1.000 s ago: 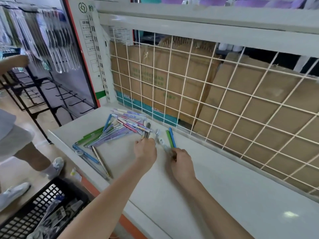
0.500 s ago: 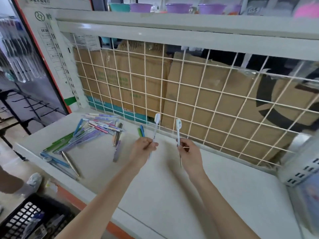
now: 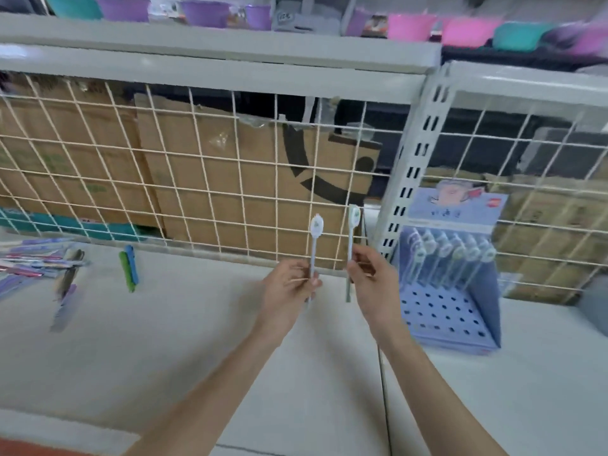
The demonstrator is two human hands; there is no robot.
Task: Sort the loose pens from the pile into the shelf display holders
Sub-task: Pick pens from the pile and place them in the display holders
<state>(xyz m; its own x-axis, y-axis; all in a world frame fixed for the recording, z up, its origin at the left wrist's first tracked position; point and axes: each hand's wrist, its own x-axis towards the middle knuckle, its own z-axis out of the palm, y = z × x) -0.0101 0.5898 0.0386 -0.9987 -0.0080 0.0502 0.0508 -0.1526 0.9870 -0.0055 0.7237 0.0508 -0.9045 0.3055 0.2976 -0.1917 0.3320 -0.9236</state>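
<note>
white shelving (image 3: 138,363) runs across in front of me, backed by a cream wire grid (image 3: 210,179) with flattened cardboard boxes (image 3: 230,179) standing behind it. up top, blurred purple, pink and teal tubs (image 3: 204,13) sit in a row.

the person's left hand (image 3: 289,297) pinches a pale pen (image 3: 315,248) low on its barrel between thumb and curled fingers, holding it upright, its round white topper up against the grid. just beside it the right hand (image 3: 373,287) pinches a second pen of the same kind (image 3: 351,245) the same way, also upright, a little higher. the two pens stand close together but apart, both lifted off the shelf.

to the right, past the slotted upright post (image 3: 411,179), a light blue display holder (image 3: 454,311) sits on the shelf, its sloped base dotted with holes and one back row filled with matching pens (image 3: 450,255).

far left, the loose pile of pens (image 3: 36,261) lies smeared by blur at the frame edge. a green pen (image 3: 126,271) and a blue pen (image 3: 132,263) lie side by side, touching, near the grid, between the pile and the hands. a dark pen (image 3: 70,268) lies just by the pile.
</note>
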